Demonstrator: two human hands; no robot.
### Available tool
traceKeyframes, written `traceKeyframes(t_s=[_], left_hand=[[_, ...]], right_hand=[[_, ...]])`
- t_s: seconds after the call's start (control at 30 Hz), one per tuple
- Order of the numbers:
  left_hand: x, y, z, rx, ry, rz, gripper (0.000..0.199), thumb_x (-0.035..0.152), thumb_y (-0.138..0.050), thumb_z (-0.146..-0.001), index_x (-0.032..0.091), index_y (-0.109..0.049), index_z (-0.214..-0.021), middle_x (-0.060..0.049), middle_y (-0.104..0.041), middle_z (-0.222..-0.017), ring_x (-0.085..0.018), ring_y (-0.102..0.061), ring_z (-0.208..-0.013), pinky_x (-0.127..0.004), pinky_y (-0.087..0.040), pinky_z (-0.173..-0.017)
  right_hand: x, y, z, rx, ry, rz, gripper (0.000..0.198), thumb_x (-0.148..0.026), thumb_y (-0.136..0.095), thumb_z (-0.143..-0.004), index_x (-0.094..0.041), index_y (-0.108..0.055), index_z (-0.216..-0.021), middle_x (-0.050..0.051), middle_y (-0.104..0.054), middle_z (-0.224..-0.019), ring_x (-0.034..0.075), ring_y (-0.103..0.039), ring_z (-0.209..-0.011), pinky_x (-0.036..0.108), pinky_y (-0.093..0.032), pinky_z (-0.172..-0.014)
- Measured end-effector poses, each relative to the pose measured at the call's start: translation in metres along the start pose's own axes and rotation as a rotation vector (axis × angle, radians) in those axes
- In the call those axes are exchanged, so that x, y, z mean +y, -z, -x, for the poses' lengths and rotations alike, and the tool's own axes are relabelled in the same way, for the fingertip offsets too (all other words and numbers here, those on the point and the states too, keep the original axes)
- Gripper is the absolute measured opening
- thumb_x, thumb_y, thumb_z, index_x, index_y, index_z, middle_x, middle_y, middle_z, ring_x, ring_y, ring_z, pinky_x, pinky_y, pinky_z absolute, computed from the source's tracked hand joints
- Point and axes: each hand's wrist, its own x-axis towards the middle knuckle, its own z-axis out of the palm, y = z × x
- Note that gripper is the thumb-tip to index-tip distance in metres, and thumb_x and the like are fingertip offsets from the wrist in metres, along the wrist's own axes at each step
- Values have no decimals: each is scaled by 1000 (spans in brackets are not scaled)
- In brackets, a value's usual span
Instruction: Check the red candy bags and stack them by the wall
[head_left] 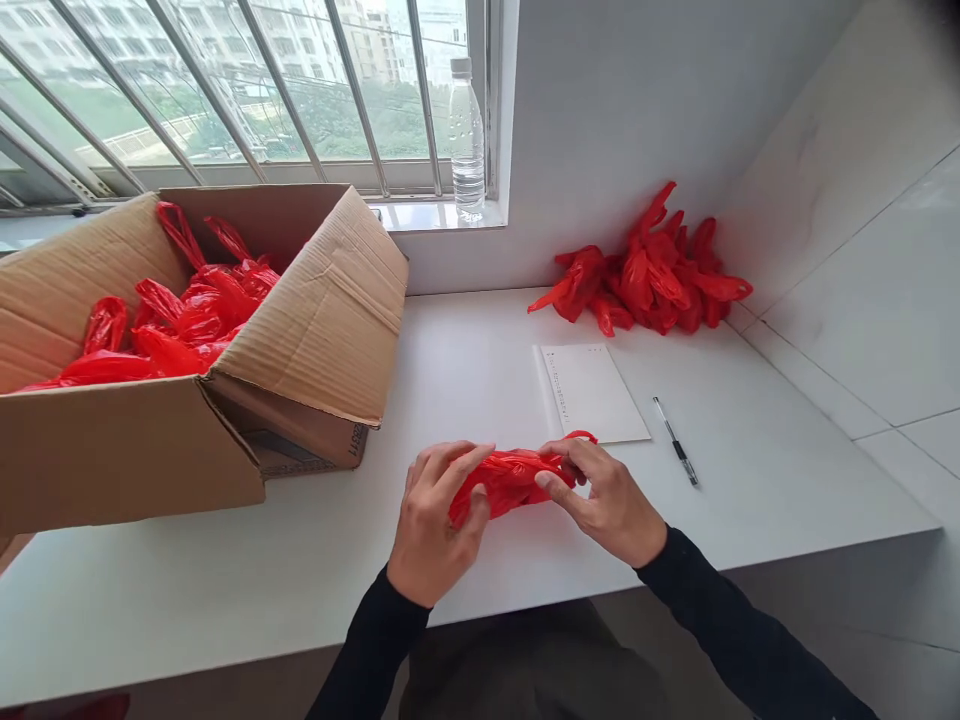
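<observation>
A crumpled red plastic bag (pixel 517 478) lies lengthwise at the white tabletop's front, between my two hands. My left hand (pixel 441 510) is curled round the bag's left end, thumb in front and fingers over the back. At the other end, my right hand (pixel 596 490) grips the bag between thumb and fingers. A loop of red plastic sticks up behind the right fingers. What is inside the bag, if anything, cannot be made out.
An open cardboard box (pixel 315 300) holding several red plastic bags (pixel 202 310) stands at the left. More red bags (pixel 652 270) are heaped against the back wall. A notebook (pixel 596 395) and a pen (pixel 677 445) lie on the table (pixel 465 350). A bottle (pixel 466 140) stands on the windowsill.
</observation>
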Motion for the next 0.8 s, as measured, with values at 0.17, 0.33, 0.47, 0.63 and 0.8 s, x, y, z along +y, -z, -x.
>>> traceKeyframes(t_s=[0.17, 0.33, 0.47, 0.63, 0.8], left_hand=[[-5, 8, -14, 44, -34, -62, 9, 21, -67, -91, 25, -74, -93, -2, -67, -85, -20, -58, -87, -39, -44, -91], [-14, 27, -22, 193, 102, -1, 6, 20, -60, -96, 22, -66, -96, -2, -66, -92, -17, -61, -90, -32, -47, -85], [0, 22, -23, 55, 111, 59, 24, 24, -64, -94, 24, -62, -118, -4, -67, -109, -19, -62, -101, -33, -49, -89], [-1, 20, -32, 129, 79, 76, 5, 20, -64, -92, 22, -68, -93, -2, -62, -92, -18, -58, -89, -32, -46, -83], [-4, 32, -39, 303, 268, 133, 19, 32, -63, -94, 21, -66, -79, -1, -54, -85, -16, -52, -83, -29, -42, -75]], right_hand=[[2, -1, -2, 88, 24, -59, 10, -30, -55, -100, -24, -63, -101, 2, -64, -92, 18, -58, -84, 34, -48, -76], [5, 16, -6, 217, -173, -160, 12, -35, -54, -99, -25, -60, -97, 1, -63, -95, 17, -58, -83, 33, -49, -77], [-7, 16, -17, 103, -214, -264, 28, -46, -65, -93, -26, -61, -113, 0, -66, -96, 19, -61, -88, 34, -50, -82], [-12, 13, -23, 132, -194, -348, 17, -40, -57, -99, -24, -62, -94, -1, -62, -83, 16, -56, -74, 29, -46, -69], [1, 18, -20, 348, -285, -445, 20, -44, -54, -100, -25, -53, -94, -4, -54, -79, 13, -49, -67, 26, -43, -59]])
